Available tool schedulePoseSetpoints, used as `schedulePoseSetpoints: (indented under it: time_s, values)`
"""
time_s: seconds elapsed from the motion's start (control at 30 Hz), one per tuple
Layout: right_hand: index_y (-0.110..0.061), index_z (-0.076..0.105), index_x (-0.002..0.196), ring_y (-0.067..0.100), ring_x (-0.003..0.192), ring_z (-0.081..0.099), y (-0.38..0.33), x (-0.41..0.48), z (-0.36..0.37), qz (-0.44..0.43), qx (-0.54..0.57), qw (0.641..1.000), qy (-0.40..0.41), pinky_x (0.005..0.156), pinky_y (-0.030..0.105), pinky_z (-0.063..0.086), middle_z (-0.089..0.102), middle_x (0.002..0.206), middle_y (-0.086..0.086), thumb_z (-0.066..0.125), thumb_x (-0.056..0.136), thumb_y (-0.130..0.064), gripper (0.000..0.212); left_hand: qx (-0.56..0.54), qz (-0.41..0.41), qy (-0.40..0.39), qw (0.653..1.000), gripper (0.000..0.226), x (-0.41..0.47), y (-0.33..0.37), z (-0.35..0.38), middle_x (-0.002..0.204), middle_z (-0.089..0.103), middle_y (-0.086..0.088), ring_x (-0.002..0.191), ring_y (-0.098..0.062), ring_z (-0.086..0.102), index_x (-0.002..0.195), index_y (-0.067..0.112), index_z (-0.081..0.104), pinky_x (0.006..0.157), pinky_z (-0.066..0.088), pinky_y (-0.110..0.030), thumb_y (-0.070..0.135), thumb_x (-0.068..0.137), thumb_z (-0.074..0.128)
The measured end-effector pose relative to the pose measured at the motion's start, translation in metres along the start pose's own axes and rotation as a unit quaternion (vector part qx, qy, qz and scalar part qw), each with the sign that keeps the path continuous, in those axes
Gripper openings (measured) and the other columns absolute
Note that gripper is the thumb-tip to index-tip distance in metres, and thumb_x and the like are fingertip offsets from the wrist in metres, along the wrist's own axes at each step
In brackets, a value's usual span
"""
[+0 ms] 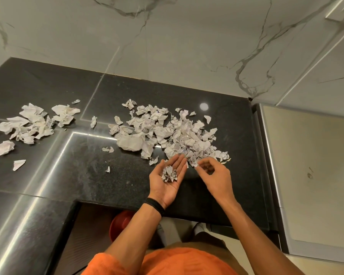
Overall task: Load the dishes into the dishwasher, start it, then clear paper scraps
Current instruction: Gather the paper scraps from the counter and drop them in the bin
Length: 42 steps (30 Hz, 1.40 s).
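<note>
Left hand [167, 183], fingers flat, palm up, cradles a small wad [169, 174] beside the scrap pile [167, 132] mid-counter [83, 175]. Right hand [214, 175] curls its fingers at the pile's near edge, grip unclear. Raking handfuls into the palm should beat single picks.

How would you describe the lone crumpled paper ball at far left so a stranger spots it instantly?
Find the black counter, then the smaller paper pile at its left end. Just nearer the person sits the paper ball, wadded round, unlike the loose torn scraps nearby.
</note>
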State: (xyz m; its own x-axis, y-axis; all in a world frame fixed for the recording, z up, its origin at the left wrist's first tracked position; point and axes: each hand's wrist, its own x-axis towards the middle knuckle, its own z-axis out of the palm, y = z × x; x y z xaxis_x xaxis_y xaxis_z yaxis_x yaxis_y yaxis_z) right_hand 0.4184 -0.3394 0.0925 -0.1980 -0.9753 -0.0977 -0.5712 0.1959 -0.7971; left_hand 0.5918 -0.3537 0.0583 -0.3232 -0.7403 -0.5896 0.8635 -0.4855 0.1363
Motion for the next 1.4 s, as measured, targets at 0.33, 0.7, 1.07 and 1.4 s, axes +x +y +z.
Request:
schedulePoseSetpoints:
  time_s: [0.33, 0.7, 1.07, 1.4]
  values:
    - [-0.031, 0.077, 0.102, 0.0, 0.097, 0.063, -0.044, -0.011, 0.031, -0.095, 0.043, 0.994, -0.046, 0.079, 0.013, 0.048, 0.068, 0.102, -0.017, 0.076, 0.089, -0.025, 0.014, -0.015, 0.022, 0.0, 1.0, 0.047, -0.011, 0.006, 0.001, 0.132, 0.065, -0.024, 0.118, -0.034, 0.067, 0.134, -0.004, 0.059, 0.106, 0.051, -0.042, 0.03, 0.105, 0.043]
    - [-0.027, 0.075, 0.105, 0.0, 0.089, 0.066, -0.055, 0.034, 0.056, -0.124, 0.006, 0.989, -0.084, 0.081, 0.02, 0.053, 0.072, 0.102, -0.016, 0.071, 0.094, -0.022, 0.013, -0.098, 0.093, 0.005, 0.991, 0.047, -0.038, 0.043, -0.02, 0.137, 0.061, -0.026, 0.123, -0.038, 0.063, 0.132, -0.006, 0.059, 0.103, 0.051, -0.05, 0.029, 0.106, 0.041]
    - [-0.025, 0.072, 0.114, 0.02, 0.099, 0.064, -0.04, 0.038, 0.081, -0.283, -0.274, 0.908, -0.144, 0.084, 0.034, 0.051, 0.071, 0.106, -0.003, 0.063, 0.098, -0.025, 0.018, -0.116, 0.143, 0.049, 0.982, 0.047, -0.055, 0.057, -0.039, 0.135, 0.062, -0.027, 0.125, -0.038, 0.062, 0.13, -0.006, 0.059, 0.11, 0.044, -0.047, 0.03, 0.106, 0.041]
    - [-0.033, 0.077, 0.098, 0.007, 0.095, 0.07, -0.093, 0.003, 0.077, -0.181, 0.092, 0.955, -0.217, 0.085, 0.026, 0.054, 0.075, 0.096, -0.017, 0.074, 0.091, -0.021, 0.014, -0.079, 0.133, 0.037, 0.987, 0.049, -0.046, 0.049, -0.031, 0.135, 0.062, -0.026, 0.122, -0.037, 0.065, 0.133, -0.002, 0.06, 0.1, 0.056, -0.041, 0.034, 0.104, 0.043]
